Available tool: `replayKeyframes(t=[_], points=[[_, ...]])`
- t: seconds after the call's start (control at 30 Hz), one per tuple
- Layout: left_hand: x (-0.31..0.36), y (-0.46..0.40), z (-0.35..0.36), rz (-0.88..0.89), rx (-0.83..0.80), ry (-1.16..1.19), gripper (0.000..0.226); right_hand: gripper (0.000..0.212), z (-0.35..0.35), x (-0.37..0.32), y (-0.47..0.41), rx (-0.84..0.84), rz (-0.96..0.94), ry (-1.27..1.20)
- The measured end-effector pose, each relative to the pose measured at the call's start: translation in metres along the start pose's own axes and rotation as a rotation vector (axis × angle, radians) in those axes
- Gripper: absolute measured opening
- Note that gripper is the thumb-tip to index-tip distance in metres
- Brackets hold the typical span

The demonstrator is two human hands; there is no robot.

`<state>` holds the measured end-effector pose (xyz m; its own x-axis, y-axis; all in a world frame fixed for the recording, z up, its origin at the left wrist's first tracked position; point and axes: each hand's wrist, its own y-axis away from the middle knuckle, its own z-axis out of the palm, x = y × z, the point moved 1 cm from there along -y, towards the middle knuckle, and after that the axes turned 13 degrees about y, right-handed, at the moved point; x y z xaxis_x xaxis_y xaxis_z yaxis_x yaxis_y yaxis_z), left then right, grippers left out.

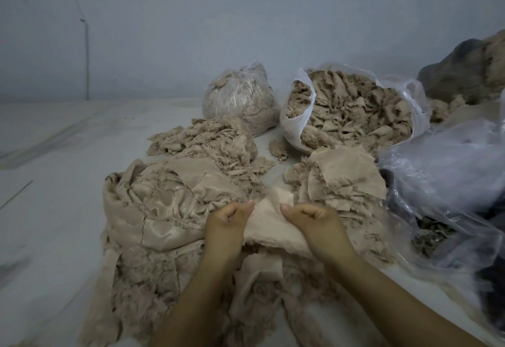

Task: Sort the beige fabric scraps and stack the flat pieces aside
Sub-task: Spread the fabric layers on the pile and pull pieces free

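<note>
Stretching a beige scrap (269, 217) between left hand (228, 219) and right hand (314, 219), both pinching its edges, just above the loose pile (153, 259). Pull taut evenly; if flat, lay on the flat stack (347, 180) right of that pile.

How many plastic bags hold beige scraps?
2: a tied bag at the back, and an open bag to its right. Crumpled clear plastic at far right may hide more.

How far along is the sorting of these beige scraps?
Partly done. A stack of flat pieces already lies on the right. The left hand and right hand pinch one scrap between them. The big jumbled pile below still needs sorting.
</note>
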<state>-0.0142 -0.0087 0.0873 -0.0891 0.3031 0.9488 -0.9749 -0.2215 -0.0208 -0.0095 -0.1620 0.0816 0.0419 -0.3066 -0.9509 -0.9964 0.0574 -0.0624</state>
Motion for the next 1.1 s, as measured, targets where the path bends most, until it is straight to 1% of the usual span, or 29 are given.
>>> replayKeyframes(t=[0.07,0.13,0.17,0.2,0.23,0.27,0.3,0.33,0.4,0.43,0.47,0.5,0.57,0.6,0.63,0.7,0.73,0.77,0.8,0.83,0.87,0.9,0.93,0.97,1.0,1.03,1.07,1.1], points=[[0.003,-0.005,-0.004,-0.027,0.027,0.016,0.021,0.042,-0.005,0.01,0.004,-0.065,0.05,0.144],[0.01,-0.011,-0.013,-0.053,0.09,0.093,0.016,0.034,-0.012,0.02,0.01,-0.079,0.122,0.181],[0.013,-0.013,-0.016,-0.044,0.088,0.087,0.017,0.032,-0.016,0.023,0.012,-0.086,0.137,0.191],[0.015,-0.014,-0.016,-0.042,0.042,0.048,0.02,0.035,-0.017,0.024,0.015,-0.116,0.135,0.22],[0.017,-0.012,-0.013,-0.064,-0.035,0.003,0.023,0.044,-0.015,0.023,0.017,-0.174,0.133,0.242],[0.017,-0.01,-0.008,-0.098,-0.129,-0.033,0.026,0.056,-0.01,0.02,0.019,-0.243,0.148,0.208],[0.018,-0.007,-0.002,-0.147,-0.224,-0.041,0.025,0.064,-0.005,0.017,0.019,-0.311,0.19,0.107],[0.019,-0.004,0.004,-0.196,-0.317,-0.024,0.024,0.066,0.001,0.016,0.02,-0.37,0.238,-0.04],[0.02,0.001,0.013,-0.269,-0.451,0.05,0.027,0.059,0.006,0.01,0.018,-0.455,0.279,-0.381],[0.022,0.002,0.015,-0.28,-0.464,0.076,0.033,0.053,0.007,0.007,0.018,-0.476,0.276,-0.519],[0.023,0.0,0.014,-0.28,-0.44,0.103,0.039,0.046,0.006,0.006,0.017,-0.464,0.266,-0.595],[0.024,-0.002,0.013,-0.27,-0.392,0.125,0.041,0.043,0.004,0.005,0.014,-0.418,0.251,-0.627],[0.024,-0.006,0.008,-0.217,-0.306,0.108,0.037,0.044,-0.01,-0.005,0.001,-0.232,0.205,-0.587],[0.022,-0.008,0.005,-0.175,-0.285,0.013,0.035,0.041,-0.022,-0.012,-0.01,-0.112,0.173,-0.507],[0.02,-0.009,0.001,-0.132,-0.282,-0.137,0.032,0.035,-0.036,-0.019,-0.023,0.005,0.137,-0.407],[0.013,-0.009,-0.01,-0.076,-0.325,-0.471,0.016,0.022,-0.069,-0.035,-0.049,0.195,0.078,-0.211],[0.008,-0.008,-0.016,-0.086,-0.379,-0.613,0.014,0.016,-0.084,-0.041,-0.06,0.255,0.045,-0.108],[0.002,-0.008,-0.022,-0.123,-0.442,-0.738,0.019,0.016,-0.096,-0.042,-0.068,0.296,0.018,0.023],[-0.006,-0.008,-0.028,-0.154,-0.496,-0.841,0.025,0.024,-0.105,-0.04,-0.072,0.341,0.019,0.21],[-0.011,-0.007,-0.032,-0.157,-0.536,-0.924,0.029,0.035,-0.11,-0.036,-0.071,0.422,0.025,0.424],[-0.014,-0.006,-0.033,-0.129,-0.551,-0.968,0.026,0.038,-0.109,-0.033,-0.064,0.519,-0.014,0.569],[-0.016,-0.005,-0.033,-0.097,-0.545,-0.966,0.018,0.03,-0.102,-0.029,-0.052,0.593,-0.106,0.614],[-0.018,-0.005,-0.033,-0.087,-0.518,-0.902,0.012,0.017,-0.089,-0.024,-0.039,0.576,-0.2,0.569],[-0.018,-0.004,-0.031,-0.105,-0.482,-0.793,0.011,0.007,-0.072,-0.017,-0.025,0.445,-0.231,0.497],[-0.017,-0.003,-0.029,-0.13,-0.447,-0.667,0.014,0.007,-0.052,-0.007,-0.011,0.248,-0.187,0.435],[-0.014,-0.003,-0.027,-0.152,-0.42,-0.547,0.017,0.01,-0.031,0.003,0.001,0.047,-0.103,0.378],[-0.013,-0.003,-0.025,-0.163,-0.41,-0.456,0.018,0.017,-0.014,0.014,0.012,-0.098,-0.019,0.324],[-0.01,-0.003,-0.024,-0.176,-0.411,-0.395,0.017,0.028,0.0,0.023,0.019,-0.191,0.057,0.241]])
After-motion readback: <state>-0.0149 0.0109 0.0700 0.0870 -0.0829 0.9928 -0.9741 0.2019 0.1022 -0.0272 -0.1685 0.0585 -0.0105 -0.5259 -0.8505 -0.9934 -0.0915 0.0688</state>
